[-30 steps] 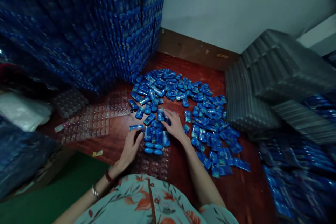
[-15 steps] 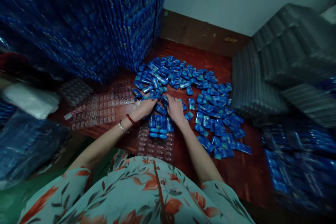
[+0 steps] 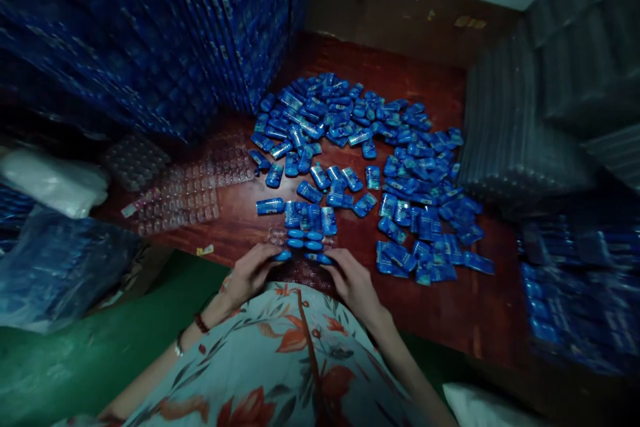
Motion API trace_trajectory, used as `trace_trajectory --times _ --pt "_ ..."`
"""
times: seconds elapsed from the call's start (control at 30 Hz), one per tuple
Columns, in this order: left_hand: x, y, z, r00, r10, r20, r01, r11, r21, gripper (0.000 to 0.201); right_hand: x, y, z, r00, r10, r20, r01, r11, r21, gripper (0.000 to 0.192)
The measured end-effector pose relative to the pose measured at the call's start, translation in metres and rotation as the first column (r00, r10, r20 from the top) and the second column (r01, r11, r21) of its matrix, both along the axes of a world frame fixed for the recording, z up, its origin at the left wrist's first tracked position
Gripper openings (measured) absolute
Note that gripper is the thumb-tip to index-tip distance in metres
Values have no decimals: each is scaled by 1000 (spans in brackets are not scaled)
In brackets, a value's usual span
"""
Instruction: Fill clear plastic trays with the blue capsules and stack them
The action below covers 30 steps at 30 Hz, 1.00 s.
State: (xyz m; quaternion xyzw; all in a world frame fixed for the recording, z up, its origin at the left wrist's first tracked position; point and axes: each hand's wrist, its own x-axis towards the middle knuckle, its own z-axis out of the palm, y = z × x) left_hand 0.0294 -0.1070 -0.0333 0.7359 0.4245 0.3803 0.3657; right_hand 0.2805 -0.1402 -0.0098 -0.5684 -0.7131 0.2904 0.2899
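Red-brown wooden tabletop (image 3: 235, 233); clear cavity tray (image 3: 303, 273) placed at six o'clock. Left hand (image 3: 250, 272): fingers closed, one blue labelled container (image 3: 283, 256) pinched at its outer end, pointed to three o'clock. Right hand (image 3: 357, 283): fingers closed, second blue container (image 3: 319, 258) gripped, pointed to nine. Four blue pieces (image 3: 296, 243), long axes nine-to-three, are seated just beyond: two o'clock from left fingertips, ten from right, neither hand clearly nearer. Against the half-second-earlier frame, both hands are drawn back from loose containers (image 3: 310, 191) at twelve.
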Motion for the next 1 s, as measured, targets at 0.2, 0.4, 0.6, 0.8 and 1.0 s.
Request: trace_trajectory --times 0.2,0.4,0.6,0.8,1.0 --pt "-3 12 -18 943 -205 -263 253 953 167 32 -11 -3 -13 937 107 334 -165 975 150 32" --pt "-2 19 3 785 -356 -506 454 888 79 34 -19 10 13 782 219 583 -337 936 100 26" --pt "4 19 0 782 -330 -528 469 871 150 35 -40 23 26 691 322 648 -418 908 -5 22" --pt "-13 27 7 883 -112 -456 231 949 214 34 -14 23 19 798 145 585 -267 955 126 29" --pt "2 91 10 839 114 -532 -45 989 141 40 7 67 -7 859 -263 439 303 953 -22 30"
